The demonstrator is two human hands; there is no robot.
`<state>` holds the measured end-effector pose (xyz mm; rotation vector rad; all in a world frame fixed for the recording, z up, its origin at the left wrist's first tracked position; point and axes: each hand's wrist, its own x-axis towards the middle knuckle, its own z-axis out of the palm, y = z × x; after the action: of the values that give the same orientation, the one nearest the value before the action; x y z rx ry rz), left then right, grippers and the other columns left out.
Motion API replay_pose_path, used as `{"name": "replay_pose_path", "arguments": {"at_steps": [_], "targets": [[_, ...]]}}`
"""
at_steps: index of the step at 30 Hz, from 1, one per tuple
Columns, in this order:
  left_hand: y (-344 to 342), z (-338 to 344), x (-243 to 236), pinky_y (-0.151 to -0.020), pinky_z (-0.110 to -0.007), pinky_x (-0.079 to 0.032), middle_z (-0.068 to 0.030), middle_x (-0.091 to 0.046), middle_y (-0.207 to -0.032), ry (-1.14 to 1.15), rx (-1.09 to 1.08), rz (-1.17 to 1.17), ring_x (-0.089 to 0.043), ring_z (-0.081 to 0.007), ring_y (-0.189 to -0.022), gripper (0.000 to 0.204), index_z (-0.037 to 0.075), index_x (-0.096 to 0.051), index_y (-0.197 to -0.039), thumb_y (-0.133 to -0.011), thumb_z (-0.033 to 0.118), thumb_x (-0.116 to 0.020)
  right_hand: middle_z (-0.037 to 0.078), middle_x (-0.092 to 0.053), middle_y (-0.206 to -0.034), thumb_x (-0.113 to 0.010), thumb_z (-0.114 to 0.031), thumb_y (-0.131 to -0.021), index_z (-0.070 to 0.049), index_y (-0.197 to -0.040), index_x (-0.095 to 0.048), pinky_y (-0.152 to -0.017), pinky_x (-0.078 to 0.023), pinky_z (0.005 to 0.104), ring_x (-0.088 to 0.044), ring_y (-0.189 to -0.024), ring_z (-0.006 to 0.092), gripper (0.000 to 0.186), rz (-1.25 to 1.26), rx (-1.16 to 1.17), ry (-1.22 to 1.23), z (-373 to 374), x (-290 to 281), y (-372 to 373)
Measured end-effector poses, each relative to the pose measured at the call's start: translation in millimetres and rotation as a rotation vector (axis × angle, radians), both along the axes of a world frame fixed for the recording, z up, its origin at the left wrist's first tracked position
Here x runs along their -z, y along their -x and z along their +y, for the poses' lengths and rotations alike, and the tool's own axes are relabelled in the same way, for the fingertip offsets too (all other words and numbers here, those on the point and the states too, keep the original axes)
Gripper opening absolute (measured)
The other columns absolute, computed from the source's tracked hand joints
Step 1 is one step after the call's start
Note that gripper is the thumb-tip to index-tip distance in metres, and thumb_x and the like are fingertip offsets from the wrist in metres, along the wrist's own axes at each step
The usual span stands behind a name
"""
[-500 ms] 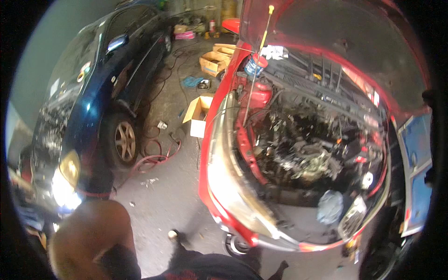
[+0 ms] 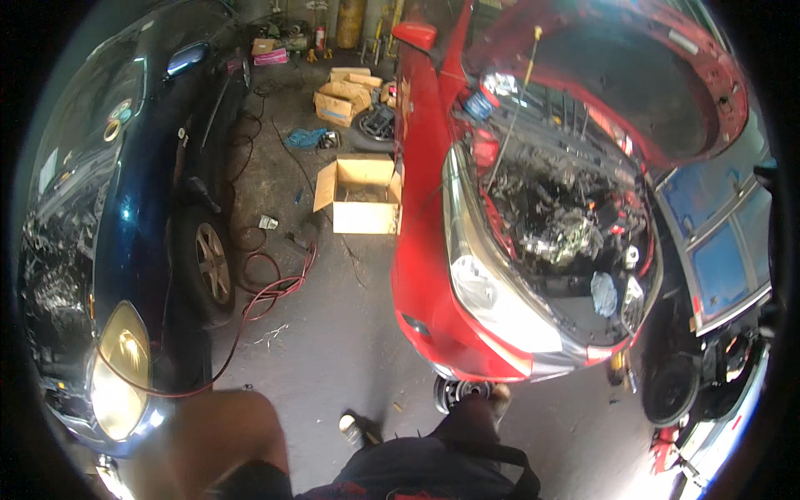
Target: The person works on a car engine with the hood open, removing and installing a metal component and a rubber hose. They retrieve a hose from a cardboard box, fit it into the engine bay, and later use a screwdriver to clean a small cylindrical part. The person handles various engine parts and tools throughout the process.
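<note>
Red car [image 2: 423, 258] stands right of the near, blurred arm [image 2: 221, 429]; hands unseen, their state I cannot tell.

Grey floor [image 2: 342, 325] with cardboard box [image 2: 367, 219], red hose [image 2: 283, 288].

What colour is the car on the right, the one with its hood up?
The car is red; best seen in the head view.

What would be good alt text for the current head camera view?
A red car stands right of centre in a workshop, its hood raised over an exposed engine bay. A dark blue car stands at the left. On the floor between them are an open cardboard box and a looped reddish hose.
</note>
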<state>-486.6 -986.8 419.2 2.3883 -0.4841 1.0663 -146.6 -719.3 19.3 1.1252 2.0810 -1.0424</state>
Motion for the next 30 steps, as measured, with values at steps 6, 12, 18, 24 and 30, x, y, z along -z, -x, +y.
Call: {"name": "replay_pose_path", "arguments": {"at_steps": [6, 12, 18, 24, 30], "targets": [[1.5, 62.2, 89.4, -0.088, -0.049, -0.038, -0.0057, -0.061, -0.085, 0.267, 0.157, -0.169, -0.061, -0.0265, -0.085, 0.020, 0.008, -0.065, -0.105, -0.101, 0.022, -0.050, 0.020, -0.055, -0.133, -0.059, -0.031, -0.090, -0.021, -0.136, -0.051, -0.105, -0.039, 0.0512, -0.050, -0.122, 0.0423, 0.048, -0.141, 0.044, -0.022, 14.0, -8.0, -11.7], [43.4, 87.3, 134.1, -0.088, -0.045, -0.040, -0.0066, -0.067, -0.092, 0.488, -0.096, -0.260, -0.062, -0.0245, -0.086, 0.022, 0.007, -0.067, -0.099, -0.099, 0.027, -0.056, 0.019, -0.058, -0.130, -0.058, -0.033, -0.091, -0.024, -0.135, -0.054, -0.104, -0.041, 0.0511, -0.053, -0.120, 0.0418, 0.045, -0.234, 0.023, 0.018, 53.7, -44.1, 15.6], [169.7, 121.4, 356.5, -0.104, -0.041, -0.040, -0.0149, -0.062, -0.124, 1.732, -0.971, -0.519, -0.056, -0.0266, -0.117, 0.047, -0.002, -0.059, -0.125, -0.099, 0.038, -0.054, 0.018, -0.069, -0.110, -0.063, -0.040, -0.090, -0.016, -0.118, -0.068, -0.091, -0.049, 0.0429, -0.066, -0.104, 0.0299, 0.037, 0.097, -0.144, -0.106, 170.9, -114.9, 202.2], [225.7, 98.1, 548.6, -0.100, -0.043, -0.045, -0.0230, -0.067, -0.114, 2.254, -1.304, 1.248, -0.061, -0.0340, -0.114, 0.056, 0.006, -0.054, -0.136, -0.097, 0.046, -0.047, 0.020, -0.067, -0.109, -0.063, -0.010, -0.083, -0.005, -0.116, -0.065, -0.086, -0.052, 0.0399, -0.066, -0.098, 0.0334, 0.033, 0.810, -0.174, -0.638, 344.4, -194.3, 492.0], [318.9, 135.7, 543.1, -0.098, -0.042, -0.047, -0.0228, -0.065, -0.118, 2.067, -1.295, 0.349, -0.059, -0.0364, -0.115, 0.054, 0.009, -0.060, -0.129, -0.099, 0.050, -0.045, 0.025, -0.060, -0.122, -0.059, -0.015, -0.091, 0.003, -0.125, -0.055, -0.100, -0.044, 0.0404, -0.057, -0.115, 0.0357, 0.039, 0.684, 0.346, -0.792, 448.5, -159.6, 572.8]]}}
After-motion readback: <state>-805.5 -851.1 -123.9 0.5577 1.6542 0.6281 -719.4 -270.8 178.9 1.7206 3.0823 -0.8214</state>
